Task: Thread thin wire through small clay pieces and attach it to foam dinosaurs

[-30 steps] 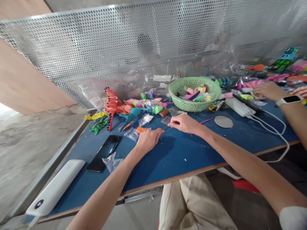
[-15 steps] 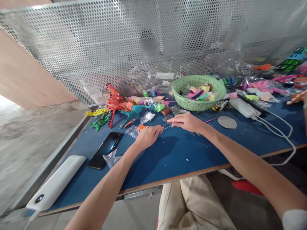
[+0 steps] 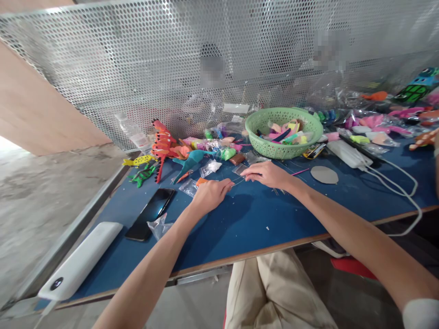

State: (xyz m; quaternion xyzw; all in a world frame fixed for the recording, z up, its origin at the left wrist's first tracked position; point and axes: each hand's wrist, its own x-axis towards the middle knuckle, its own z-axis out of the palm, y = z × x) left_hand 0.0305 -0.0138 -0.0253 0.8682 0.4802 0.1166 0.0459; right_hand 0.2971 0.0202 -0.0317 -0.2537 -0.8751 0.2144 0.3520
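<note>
A thin wire (image 3: pixel 239 181) stretches between my two hands, just above the blue table (image 3: pixel 247 224). My left hand (image 3: pixel 213 193) is closed, with thumb and forefinger pinching the wire's left end. My right hand (image 3: pixel 262 173) has its fingers pressed together on the other end. Beside my left hand lie an orange piece of clay (image 3: pixel 201 182) and a clear plastic bag (image 3: pixel 188 187). Several more thin wires (image 3: pixel 278 191) lie beneath my right wrist. A brown block (image 3: pixel 237 158) sits beyond the hands, near a teal dinosaur-like figure (image 3: pixel 192 161).
A green basket (image 3: pixel 257 145) of colourful pieces stands at the back. To the left are a phone (image 3: pixel 151 214), a white power bank (image 3: pixel 82 260) and a red figure (image 3: pixel 163 146). At right lie a grey oval disc (image 3: pixel 324 175) and white cables (image 3: pixel 411 192). A perforated metal screen (image 3: pixel 154 59) rises behind.
My right hand has shifted very slightly to the right. Both hands keep their pinch on the wire, and the things on the table have stayed put.
</note>
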